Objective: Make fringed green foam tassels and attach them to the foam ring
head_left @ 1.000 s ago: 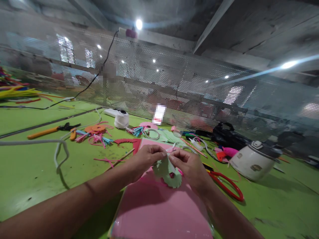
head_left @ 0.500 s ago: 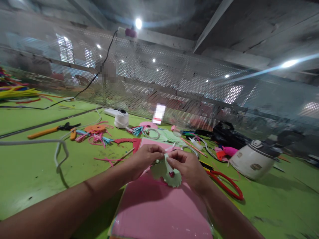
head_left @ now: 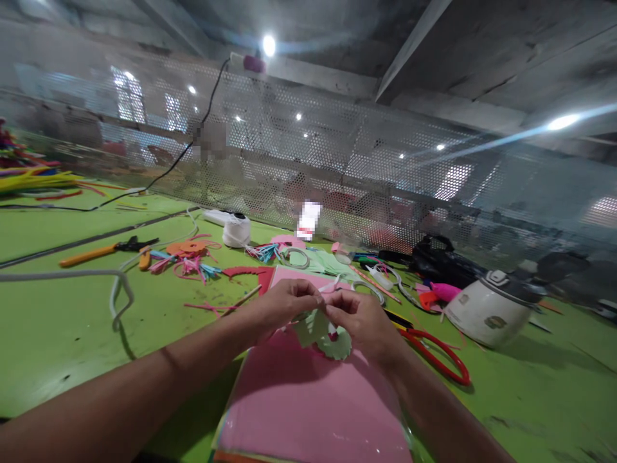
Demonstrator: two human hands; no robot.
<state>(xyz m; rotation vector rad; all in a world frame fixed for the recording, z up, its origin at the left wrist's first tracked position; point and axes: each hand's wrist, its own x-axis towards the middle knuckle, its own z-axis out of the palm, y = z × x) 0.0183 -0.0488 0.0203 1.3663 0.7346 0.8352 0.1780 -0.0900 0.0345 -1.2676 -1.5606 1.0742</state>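
Observation:
My left hand point(head_left: 289, 302) is closed in a pinch at the top of a pale green cut-paper piece point(head_left: 309, 329) with toothed edges. Close against it, my right hand point(head_left: 359, 321) also pinches at the top of the paper, thumb and fingertips together. A second pale green scalloped part point(head_left: 337, 346) hangs below, with a white stem-like bit and a dark red spot beside it. What lies exactly between the fingertips is too small to make out. Under both hands lies a stack of pink paper sheets point(head_left: 313, 405).
Left are orange-handled pliers point(head_left: 91, 254), a grey cable point(head_left: 120, 283), orange and pink paper scraps point(head_left: 187, 249) and a white spool point(head_left: 236, 230). Red-handled scissors point(head_left: 436, 357) and a white kettle-like container point(head_left: 491, 312) stand right. A perforated metal screen point(head_left: 270, 154) runs behind the green table.
The pale green paper at my left fingers has turned, now showing its broad toothed face instead of a narrow upright fold. Both hands stay close together in nearly the same place.

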